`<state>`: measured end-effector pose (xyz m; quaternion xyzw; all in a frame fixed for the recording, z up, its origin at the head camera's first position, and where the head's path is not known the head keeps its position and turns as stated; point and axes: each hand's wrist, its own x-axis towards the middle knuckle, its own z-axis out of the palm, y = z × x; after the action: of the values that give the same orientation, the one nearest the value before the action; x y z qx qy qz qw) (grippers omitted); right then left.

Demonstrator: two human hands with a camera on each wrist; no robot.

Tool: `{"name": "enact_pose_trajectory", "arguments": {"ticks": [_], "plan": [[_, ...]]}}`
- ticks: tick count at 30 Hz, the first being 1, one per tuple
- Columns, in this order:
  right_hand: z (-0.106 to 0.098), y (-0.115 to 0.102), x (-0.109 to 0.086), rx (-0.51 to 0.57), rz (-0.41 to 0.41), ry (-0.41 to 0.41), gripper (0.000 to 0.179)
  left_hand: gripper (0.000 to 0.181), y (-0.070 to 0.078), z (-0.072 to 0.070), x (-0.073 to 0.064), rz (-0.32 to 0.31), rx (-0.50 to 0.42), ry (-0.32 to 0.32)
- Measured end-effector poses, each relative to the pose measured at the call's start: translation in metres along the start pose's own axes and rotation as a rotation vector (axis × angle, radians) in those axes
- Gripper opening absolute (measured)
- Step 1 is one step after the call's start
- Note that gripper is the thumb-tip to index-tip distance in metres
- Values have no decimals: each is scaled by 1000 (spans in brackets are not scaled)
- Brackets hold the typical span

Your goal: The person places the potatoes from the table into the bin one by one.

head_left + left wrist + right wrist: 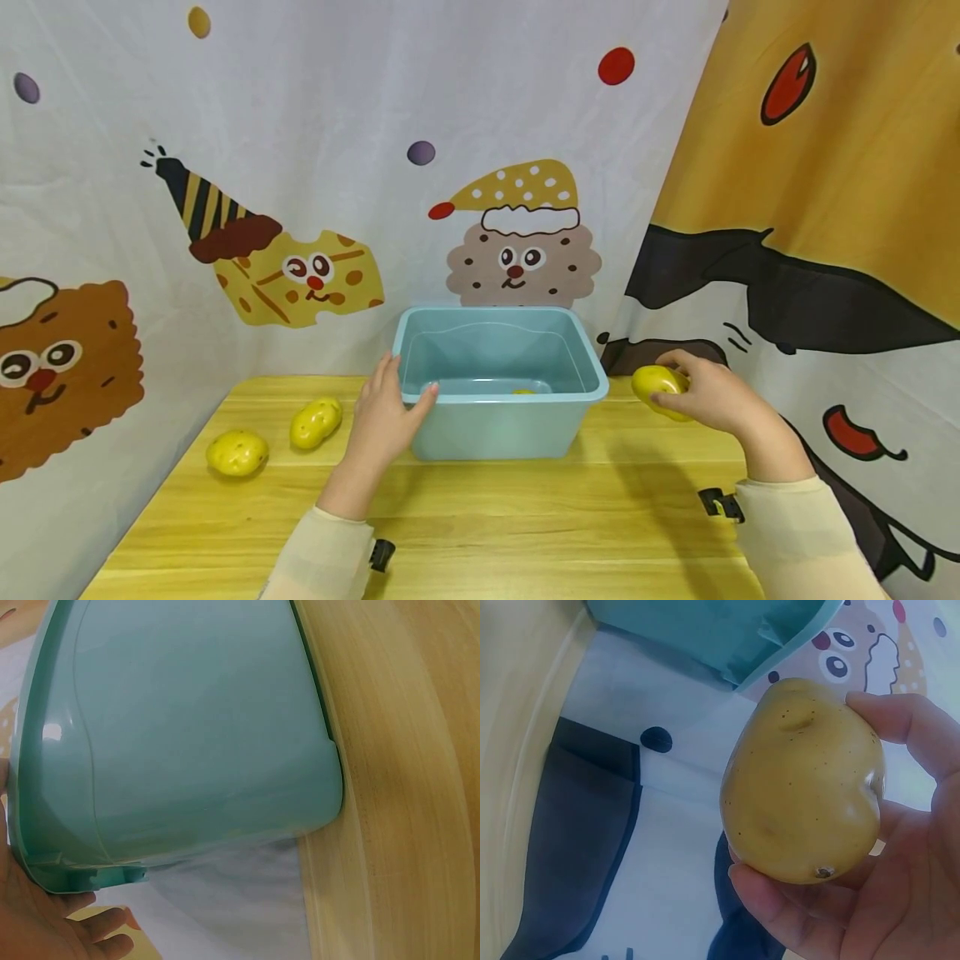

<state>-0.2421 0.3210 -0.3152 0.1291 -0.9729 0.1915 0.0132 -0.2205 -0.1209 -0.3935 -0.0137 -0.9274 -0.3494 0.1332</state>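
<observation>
Turquoise bin edge (510, 399) touches spread left hand (386, 412); right hand (708, 392), just clear, grips 1 potato (654, 380).

You wear pale cream sleeves: the left sleeve (318, 562) and the right sleeve (806, 537) both end in plain edges at the wrist. A small black block (382, 555) juts from the left one, and a black notched piece (722, 505) from the right. Your left hand (384, 421) and right hand (708, 393) are bare.

Head view forward and down, wrist views close up, blue bin (495, 429) in all three
</observation>
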Motion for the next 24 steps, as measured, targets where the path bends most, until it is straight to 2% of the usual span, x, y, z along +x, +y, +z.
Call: {"name": "enact_pose_trajectory", "arguments": {"ticks": [10,24], "plan": [[-6,-15,-3,-8,-16,10,66,86,0,-1,-1,-6,0,-3],[-12,-27,-3,-21,-36,23,58,87,-1,0,0,-3,7,-8]]}}
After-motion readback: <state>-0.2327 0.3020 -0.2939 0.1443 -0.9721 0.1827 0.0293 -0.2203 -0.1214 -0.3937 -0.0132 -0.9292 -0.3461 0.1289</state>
